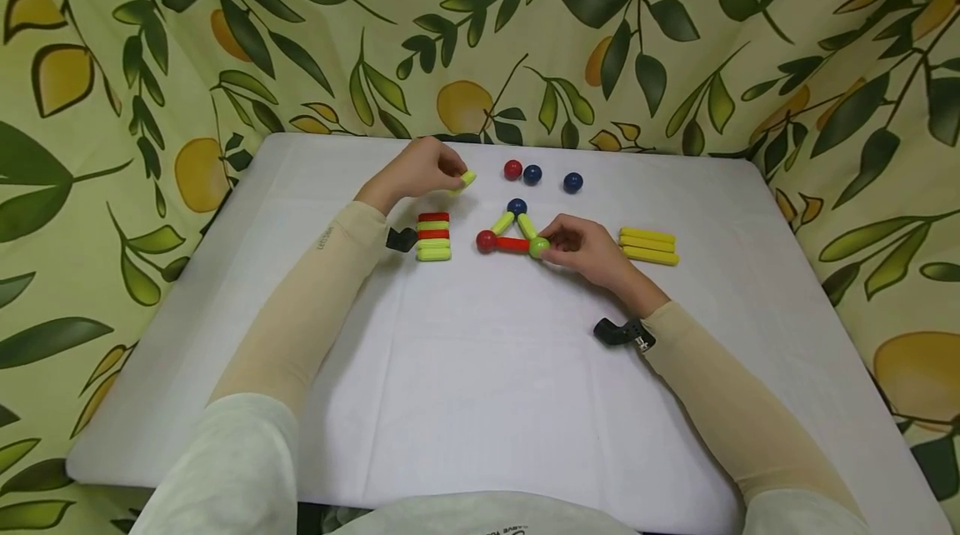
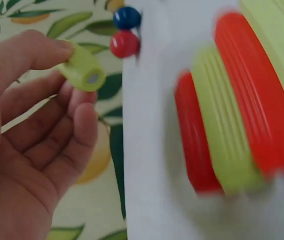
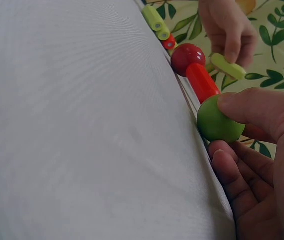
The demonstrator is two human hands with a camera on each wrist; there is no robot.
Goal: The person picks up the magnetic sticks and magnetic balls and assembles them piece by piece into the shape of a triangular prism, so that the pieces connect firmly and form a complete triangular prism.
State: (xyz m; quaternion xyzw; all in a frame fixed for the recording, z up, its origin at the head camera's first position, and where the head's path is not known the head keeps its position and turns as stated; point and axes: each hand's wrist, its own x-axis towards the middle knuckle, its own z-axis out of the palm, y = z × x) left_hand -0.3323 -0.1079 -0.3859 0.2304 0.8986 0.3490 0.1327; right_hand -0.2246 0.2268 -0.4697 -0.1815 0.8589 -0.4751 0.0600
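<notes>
Currently the left hand [image 1: 423, 168] pinches a lime stick [image 1: 468, 178] with thumb and fingers, raised in the air, while the right hand [image 1: 588, 250] grasps the green ball [image 1: 538, 247], which makes the near right corner of a triangle on the tabletop [image 1: 487, 385]. In this triangle, a red ball [image 1: 486, 242] is the near left corner and a blue ball [image 1: 517, 207] the far one, with a red stick [image 1: 513, 245] along the near side and lime sides [image 1: 502, 223]. To its left lies a row of short sticks [image 1: 433, 236], red and lime, and to its right the yellow sticks [image 1: 648, 246].
</notes>
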